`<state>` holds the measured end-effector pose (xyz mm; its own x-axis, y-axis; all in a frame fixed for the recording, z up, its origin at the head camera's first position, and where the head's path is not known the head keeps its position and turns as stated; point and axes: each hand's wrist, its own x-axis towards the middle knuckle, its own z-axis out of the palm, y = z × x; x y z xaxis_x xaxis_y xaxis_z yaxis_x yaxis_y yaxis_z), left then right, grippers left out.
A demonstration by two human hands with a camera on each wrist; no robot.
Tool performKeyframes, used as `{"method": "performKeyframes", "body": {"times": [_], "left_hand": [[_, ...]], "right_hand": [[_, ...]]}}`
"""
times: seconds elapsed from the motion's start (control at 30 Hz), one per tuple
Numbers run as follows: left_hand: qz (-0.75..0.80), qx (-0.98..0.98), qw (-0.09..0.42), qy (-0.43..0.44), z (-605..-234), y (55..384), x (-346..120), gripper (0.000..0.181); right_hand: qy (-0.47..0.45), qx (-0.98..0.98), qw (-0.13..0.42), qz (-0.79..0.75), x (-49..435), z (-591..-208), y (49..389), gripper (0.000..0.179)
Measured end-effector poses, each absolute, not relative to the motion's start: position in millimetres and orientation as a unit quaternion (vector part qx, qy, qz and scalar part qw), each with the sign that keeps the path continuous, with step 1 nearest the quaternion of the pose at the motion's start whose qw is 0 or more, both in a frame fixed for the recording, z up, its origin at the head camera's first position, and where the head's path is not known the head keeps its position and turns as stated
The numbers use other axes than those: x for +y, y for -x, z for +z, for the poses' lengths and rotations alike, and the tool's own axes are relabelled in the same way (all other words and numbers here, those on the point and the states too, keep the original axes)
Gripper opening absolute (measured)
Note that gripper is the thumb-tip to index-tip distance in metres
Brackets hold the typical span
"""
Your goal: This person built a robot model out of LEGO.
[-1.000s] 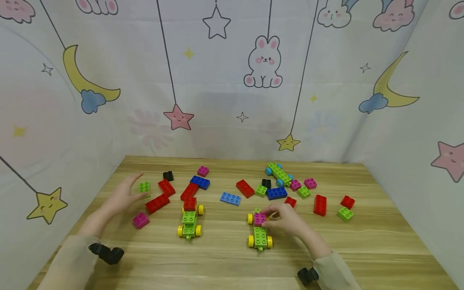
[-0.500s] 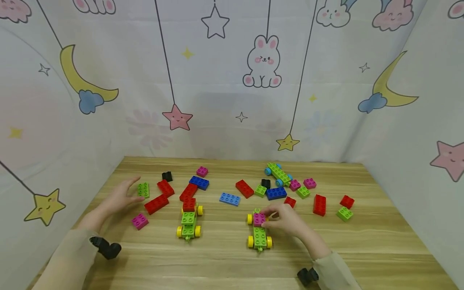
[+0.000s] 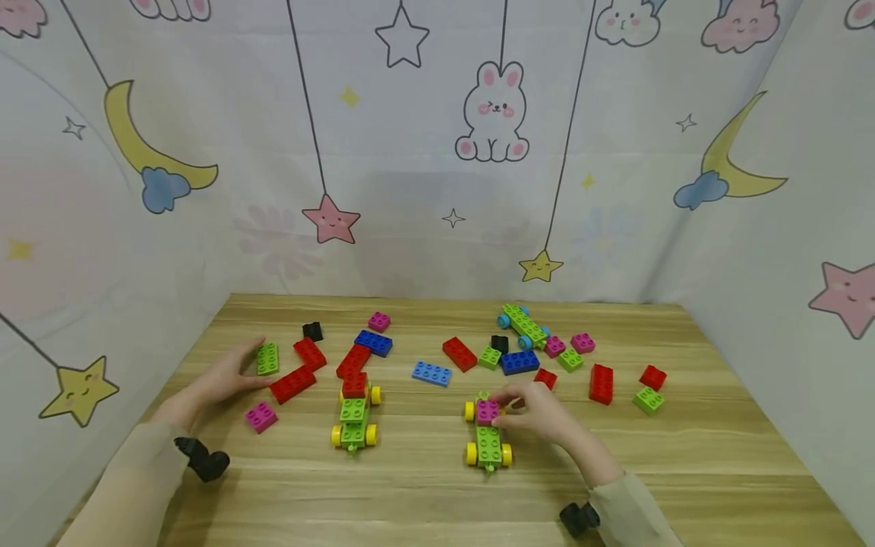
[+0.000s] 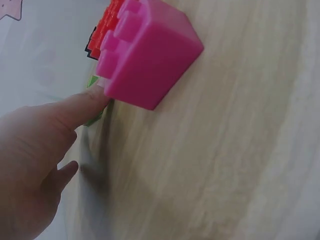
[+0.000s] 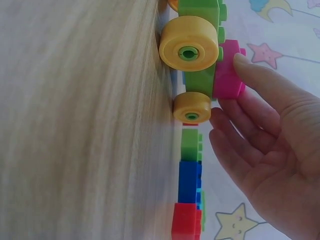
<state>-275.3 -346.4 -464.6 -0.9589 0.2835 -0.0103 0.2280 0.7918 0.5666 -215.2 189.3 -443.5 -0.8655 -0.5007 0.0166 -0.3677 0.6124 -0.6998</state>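
Observation:
My left hand (image 3: pixel 228 374) reaches over the table's left side, thumb and index finger spread either side of a green eight-stud brick (image 3: pixel 267 358). In the left wrist view the thumb partly hides that green brick (image 4: pixel 94 119), while a pink brick (image 4: pixel 155 55) stands close to the camera. With my right hand (image 3: pixel 538 412) I pinch a pink four-stud brick (image 3: pixel 488 412), seated on a green car base (image 3: pixel 488 447) with yellow wheels. The right wrist view has the thumb on the brick's studded side (image 5: pixel 229 70) and the other fingers below.
A second yellow-wheeled car (image 3: pixel 353 433) carrying a red brick stands left of centre. Behind lie a light blue brick (image 3: pixel 431 373), a dark blue brick (image 3: pixel 519 362) and a blue-wheeled green base (image 3: pixel 523 325). Several red bricks, including one (image 3: pixel 292 384) near my left hand, are scattered about.
My left hand has lowered and drawn in around the green brick, its thumb and index finger now at either end. My right hand stays on the pink brick; the view has shifted slightly.

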Motion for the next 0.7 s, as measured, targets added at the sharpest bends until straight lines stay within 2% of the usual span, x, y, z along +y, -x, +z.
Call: {"method": "performKeyframes", "body": {"times": [0.33,0.7], "left_hand": [[0.308,0.942,0.073,-0.115,-465.2,278.7,-347.6,0.098],[0.295,0.946,0.074,-0.115,-465.1,280.1,-343.7,0.091]], "right_hand": [[0.246,0.892,0.095,-0.368,189.0,-443.0,215.5,0.03],[0.243,0.891,0.1,-0.37,189.9,-443.2,215.5,0.031]]}}
